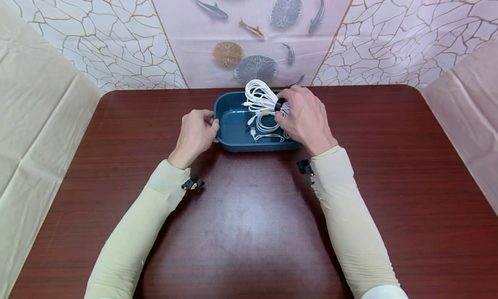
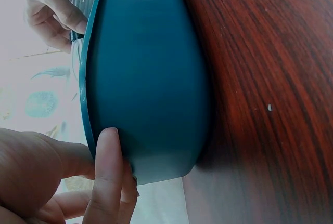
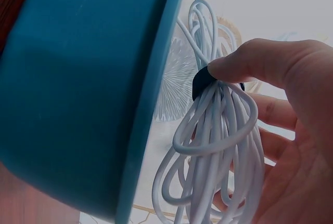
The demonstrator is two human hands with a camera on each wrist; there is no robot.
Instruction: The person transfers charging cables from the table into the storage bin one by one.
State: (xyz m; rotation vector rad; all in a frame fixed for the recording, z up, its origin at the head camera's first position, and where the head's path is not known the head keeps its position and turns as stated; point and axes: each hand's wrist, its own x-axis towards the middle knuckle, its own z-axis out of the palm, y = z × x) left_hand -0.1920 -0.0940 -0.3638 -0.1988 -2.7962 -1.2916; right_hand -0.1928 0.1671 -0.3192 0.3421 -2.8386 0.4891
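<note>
In the head view my right hand (image 1: 305,117) grips a bundle of white cable (image 1: 260,93), coiled and cinched by a black strap (image 1: 279,104), over the right part of a blue plastic bin (image 1: 233,128). The right wrist view shows the thumb at the strap (image 3: 202,82) and the fingers behind the coils (image 3: 218,146). My left hand (image 1: 197,132) pinches the bin's left rim; in the left wrist view a finger (image 2: 108,156) lies against the outer wall (image 2: 145,78). Inside the bin lie a thinner white coiled cable (image 1: 266,127) and a white USB plug (image 1: 253,132).
The bin stands near the far edge of a dark red-brown wooden table (image 1: 249,225). Behind the table hangs a patterned cloth (image 1: 256,31) with fish and round motifs. Pale fabric walls (image 1: 35,117) flank both sides.
</note>
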